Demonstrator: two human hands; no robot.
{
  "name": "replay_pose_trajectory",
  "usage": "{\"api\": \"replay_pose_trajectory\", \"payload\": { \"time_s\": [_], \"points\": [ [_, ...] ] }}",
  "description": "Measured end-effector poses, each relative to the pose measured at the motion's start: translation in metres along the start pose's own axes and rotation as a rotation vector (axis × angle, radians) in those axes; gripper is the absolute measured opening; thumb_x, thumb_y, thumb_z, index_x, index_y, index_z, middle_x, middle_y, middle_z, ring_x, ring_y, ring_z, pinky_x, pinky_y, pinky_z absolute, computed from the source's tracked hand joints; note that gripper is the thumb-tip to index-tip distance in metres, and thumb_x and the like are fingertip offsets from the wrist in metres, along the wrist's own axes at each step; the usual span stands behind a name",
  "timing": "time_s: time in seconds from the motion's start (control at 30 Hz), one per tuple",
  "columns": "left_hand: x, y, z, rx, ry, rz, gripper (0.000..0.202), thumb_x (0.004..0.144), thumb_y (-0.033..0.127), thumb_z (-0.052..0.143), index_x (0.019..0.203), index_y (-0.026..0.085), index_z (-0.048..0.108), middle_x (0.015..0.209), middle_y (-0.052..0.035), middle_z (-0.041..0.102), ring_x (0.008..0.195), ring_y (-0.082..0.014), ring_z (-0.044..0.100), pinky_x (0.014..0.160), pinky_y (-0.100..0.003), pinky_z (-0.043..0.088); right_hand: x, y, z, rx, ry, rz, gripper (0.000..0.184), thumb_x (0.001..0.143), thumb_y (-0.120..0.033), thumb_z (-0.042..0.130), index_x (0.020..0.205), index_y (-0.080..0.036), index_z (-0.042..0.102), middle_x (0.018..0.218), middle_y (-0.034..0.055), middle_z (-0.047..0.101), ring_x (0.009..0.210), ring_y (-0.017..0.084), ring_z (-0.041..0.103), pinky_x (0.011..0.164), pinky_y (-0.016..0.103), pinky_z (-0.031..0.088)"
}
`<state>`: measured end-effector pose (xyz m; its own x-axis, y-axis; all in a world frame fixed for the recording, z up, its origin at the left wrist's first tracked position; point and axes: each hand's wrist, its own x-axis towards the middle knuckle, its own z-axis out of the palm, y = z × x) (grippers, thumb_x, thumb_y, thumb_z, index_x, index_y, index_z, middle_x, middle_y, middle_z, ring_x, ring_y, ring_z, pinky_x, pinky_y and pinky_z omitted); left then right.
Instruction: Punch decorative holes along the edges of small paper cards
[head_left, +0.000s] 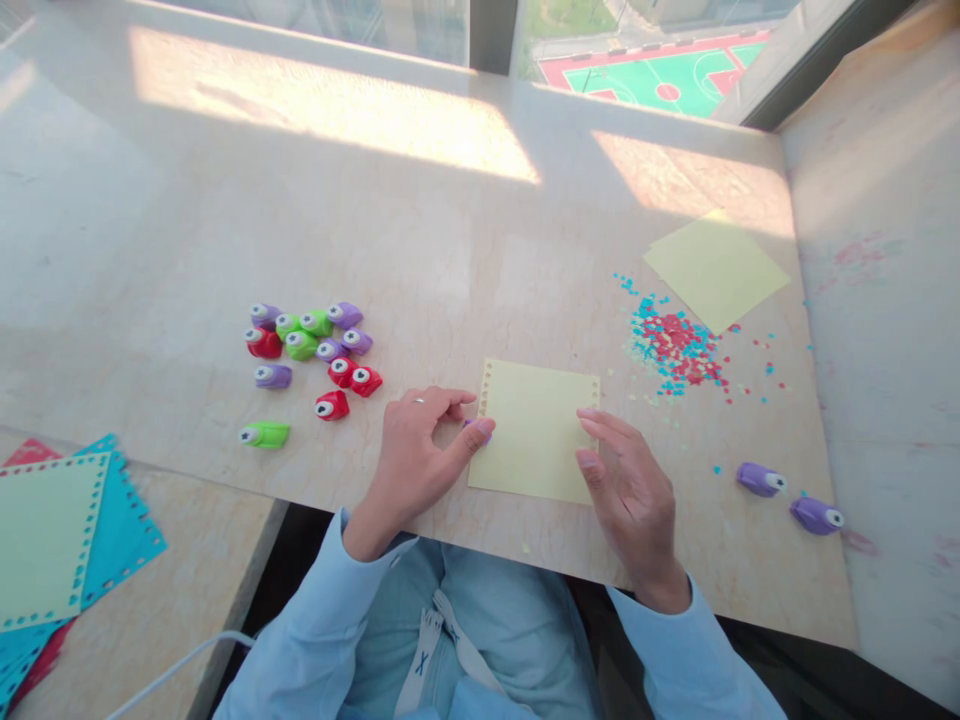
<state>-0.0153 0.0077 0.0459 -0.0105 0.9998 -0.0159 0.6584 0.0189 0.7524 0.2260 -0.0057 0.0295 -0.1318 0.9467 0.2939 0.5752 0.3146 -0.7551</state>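
Note:
A pale yellow square sheet of paper point(534, 435) lies before me, with small punched holes along the upper parts of its left and right edges. My left hand point(424, 450) is curled at the sheet's left edge, thumb pressed on a small purple craft punch point(487, 428) that is mostly hidden by the fingers. Over the right edge of the paper rests my right hand point(630, 490), thumb and fingers apart; nothing shows between them.
Several purple, green and red craft punches point(301, 345) stand to the left. Two purple punches point(761, 479) lie at right. Confetti point(679, 345) is scattered beside more yellow paper point(720, 270). Punched coloured sheets point(52, 530) lie at lower left, near a white cable point(180, 665).

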Motion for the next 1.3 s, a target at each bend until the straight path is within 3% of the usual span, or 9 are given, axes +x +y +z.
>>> {"api": "replay_pose_trajectory", "payload": {
  "time_s": [0.27, 0.43, 0.7, 0.9, 1.03, 1.3],
  "points": [
    [0.003, 0.005, 0.008, 0.083, 0.033, -0.049, 0.029, 0.087, 0.050, 0.060, 0.088, 0.023, 0.068, 0.077, -0.0012, 0.068, 0.079, -0.0207, 0.058, 0.076, -0.038, 0.042, -0.001, 0.001, 0.001, 0.021, 0.037, 0.026, 0.026, 0.092, -0.025, 0.057, 0.117, -0.023, 0.063, 0.118, 0.0098, 0.068, 0.112, 0.024, 0.062, 0.099, 0.049, 0.050],
    [0.006, 0.007, 0.007, 0.140, 0.030, -0.049, 0.031, 0.085, 0.049, 0.061, 0.071, 0.021, 0.063, 0.072, -0.0013, 0.066, 0.077, -0.0205, 0.057, 0.074, -0.037, 0.042, -0.003, 0.003, 0.001, 0.031, 0.128, 0.068, 0.023, 0.093, -0.029, 0.056, 0.112, -0.023, 0.065, 0.115, 0.0089, 0.069, 0.110, 0.024, 0.064, 0.098, 0.048, 0.052],
    [0.006, 0.012, 0.012, 0.270, 0.047, -0.031, 0.028, 0.085, 0.045, 0.063, 0.073, 0.021, 0.058, 0.069, -0.0026, 0.064, 0.075, -0.0229, 0.057, 0.071, -0.037, 0.040, -0.004, 0.004, 0.001, 0.066, 0.264, 0.125, 0.019, 0.092, -0.030, 0.056, 0.104, -0.021, 0.068, 0.105, 0.0086, 0.071, 0.102, 0.023, 0.066, 0.092, 0.044, 0.054],
    [0.013, 0.025, 0.006, 0.364, -0.107, -0.166, 0.024, 0.086, 0.043, 0.061, 0.083, 0.020, 0.055, 0.084, -0.0080, 0.067, 0.087, -0.0284, 0.061, 0.072, -0.038, 0.041, -0.004, 0.006, 0.003, 0.098, 0.285, 0.157, 0.018, 0.090, -0.029, 0.058, 0.102, -0.020, 0.069, 0.104, 0.0076, 0.071, 0.100, 0.022, 0.066, 0.092, 0.041, 0.053],
    [0.017, 0.030, 0.002, 0.356, -0.198, -0.234, 0.023, 0.088, 0.042, 0.057, 0.084, 0.020, 0.052, 0.087, -0.0085, 0.069, 0.085, -0.0268, 0.063, 0.072, -0.036, 0.042, -0.004, 0.008, 0.003, 0.107, 0.279, 0.154, 0.019, 0.090, -0.030, 0.059, 0.102, -0.020, 0.069, 0.104, 0.0077, 0.072, 0.100, 0.021, 0.066, 0.092, 0.040, 0.052],
    [0.020, 0.033, 0.004, 0.387, -0.285, -0.305, 0.023, 0.091, 0.044, 0.051, 0.087, 0.021, 0.051, 0.096, -0.0099, 0.071, 0.094, -0.0274, 0.065, 0.079, -0.036, 0.043, -0.003, 0.018, 0.008, 0.164, 0.249, 0.181, 0.022, 0.089, -0.032, 0.057, 0.102, -0.020, 0.069, 0.102, 0.0079, 0.072, 0.098, 0.022, 0.066, 0.091, 0.041, 0.052]
  ]
}}
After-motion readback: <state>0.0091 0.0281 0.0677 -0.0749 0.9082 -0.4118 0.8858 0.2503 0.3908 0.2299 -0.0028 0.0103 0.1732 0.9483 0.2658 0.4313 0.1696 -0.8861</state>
